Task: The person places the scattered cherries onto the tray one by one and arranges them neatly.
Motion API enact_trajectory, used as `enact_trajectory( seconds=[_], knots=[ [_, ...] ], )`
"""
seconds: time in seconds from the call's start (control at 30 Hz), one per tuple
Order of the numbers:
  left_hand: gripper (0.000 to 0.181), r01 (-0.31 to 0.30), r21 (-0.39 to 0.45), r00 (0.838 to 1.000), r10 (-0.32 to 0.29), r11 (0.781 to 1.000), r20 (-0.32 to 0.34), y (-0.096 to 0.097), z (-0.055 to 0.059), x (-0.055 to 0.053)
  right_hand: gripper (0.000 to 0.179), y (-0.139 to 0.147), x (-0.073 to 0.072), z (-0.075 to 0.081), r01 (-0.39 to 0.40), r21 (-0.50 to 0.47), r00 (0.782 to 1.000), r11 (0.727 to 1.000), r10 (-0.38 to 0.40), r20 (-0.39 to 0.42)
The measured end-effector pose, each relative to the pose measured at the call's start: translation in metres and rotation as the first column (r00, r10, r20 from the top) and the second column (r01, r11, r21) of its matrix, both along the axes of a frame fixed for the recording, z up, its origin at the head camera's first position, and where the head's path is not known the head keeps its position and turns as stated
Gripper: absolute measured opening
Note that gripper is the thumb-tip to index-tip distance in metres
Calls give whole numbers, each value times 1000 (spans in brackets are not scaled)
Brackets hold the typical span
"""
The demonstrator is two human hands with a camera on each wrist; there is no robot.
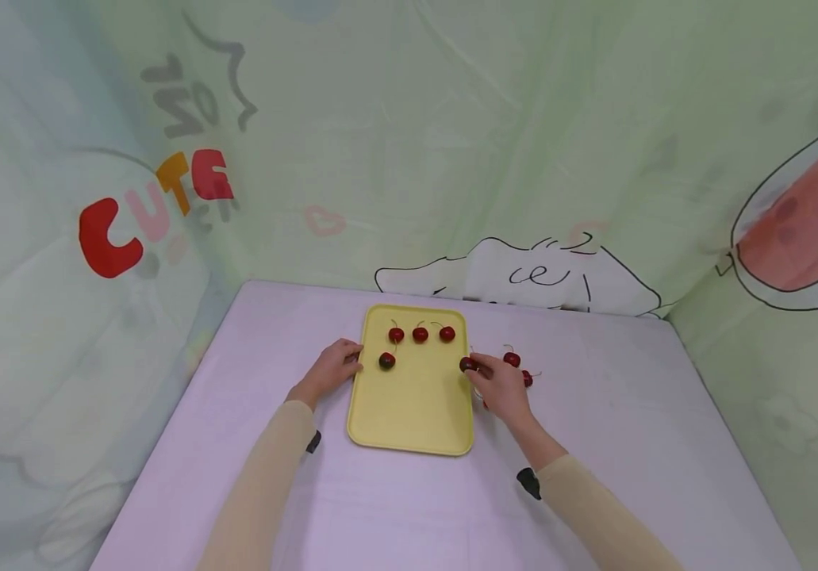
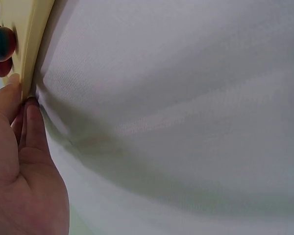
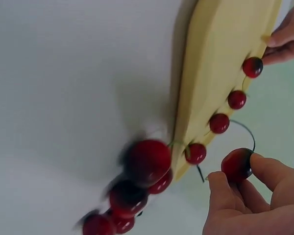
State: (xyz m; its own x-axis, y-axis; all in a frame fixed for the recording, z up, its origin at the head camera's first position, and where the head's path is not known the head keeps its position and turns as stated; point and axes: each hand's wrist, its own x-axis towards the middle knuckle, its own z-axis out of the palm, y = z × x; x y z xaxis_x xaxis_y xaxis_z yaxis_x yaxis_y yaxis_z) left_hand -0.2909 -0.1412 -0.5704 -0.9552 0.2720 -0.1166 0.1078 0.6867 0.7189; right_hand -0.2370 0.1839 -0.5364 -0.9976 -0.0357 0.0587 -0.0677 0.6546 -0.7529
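Observation:
A yellow tray (image 1: 412, 404) lies on the table. Along its far end sit three dark red cherries in a row, the middle one (image 1: 420, 335) among them, with another cherry (image 1: 387, 361) nearer on the left. My left hand (image 1: 333, 366) pinches the tray's left rim, thumb (image 2: 10, 95) on top and fingers below. Between thumb and fingertips, my right hand (image 1: 501, 388) holds a cherry (image 3: 236, 164) with a long curved stem, just over the tray's right edge. In the right wrist view, several loose cherries (image 3: 147, 163) lie on the table beside the tray.
Right of the tray, loose cherries (image 1: 512, 359) lie close to my right hand, which partly hides some of them. A pale lilac cloth covers the table (image 1: 608, 444). Printed fabric (image 1: 380, 159) hangs behind the table and at both sides.

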Motion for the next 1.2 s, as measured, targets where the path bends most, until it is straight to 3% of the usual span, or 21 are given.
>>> enact_trajectory(
  seconds=[0.17,0.53,1.2],
  knots=[
    [44,-7,12,1000,7,1000,1,1,2,1,40,-31,-12,2,-32,57,997,998,29,68],
    [44,9,-9,1000,-10,1000,-20,0,0,-2,36,-70,-27,-21,-118,123,992,985,112,57],
    [44,7,-8,1000,-7,1000,-23,-1,-2,-3,34,-82,-31,-25,-130,127,991,983,127,36]
  ],
)
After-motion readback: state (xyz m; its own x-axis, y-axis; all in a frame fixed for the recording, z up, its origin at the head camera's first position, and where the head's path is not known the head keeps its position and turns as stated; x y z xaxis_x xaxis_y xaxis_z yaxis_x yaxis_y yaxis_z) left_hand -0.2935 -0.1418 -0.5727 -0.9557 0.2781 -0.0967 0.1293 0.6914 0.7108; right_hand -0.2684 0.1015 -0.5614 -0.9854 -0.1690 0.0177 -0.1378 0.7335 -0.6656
